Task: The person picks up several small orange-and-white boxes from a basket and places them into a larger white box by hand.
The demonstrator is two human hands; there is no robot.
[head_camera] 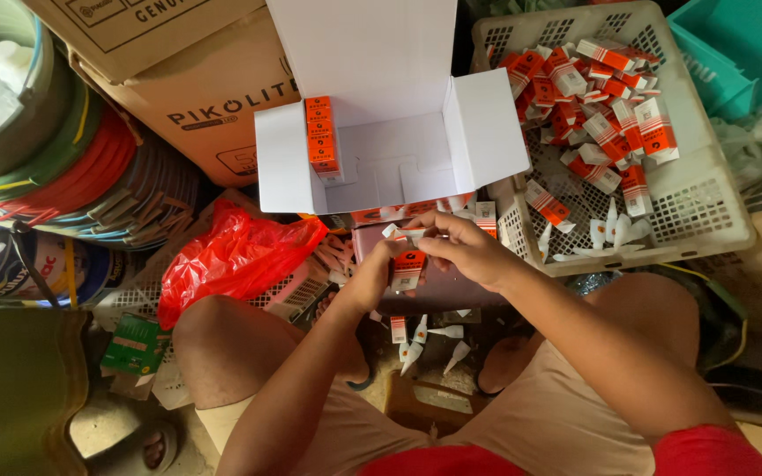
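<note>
Above lap: left hand point(370, 275) and right hand point(465, 249) both pinching small orange carton point(407, 269), closing flap; next needs placement into white box point(381, 167).

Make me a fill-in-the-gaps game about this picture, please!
1. Both hands, the left hand and the right hand, hold one small orange and white ____.
2. The crumpled plastic bag is ____.
3. The open white carton holds a stack of ____ boxes.
4. Many small boxes lie in a white ____.

Missing words: box; red; orange; basket
</note>
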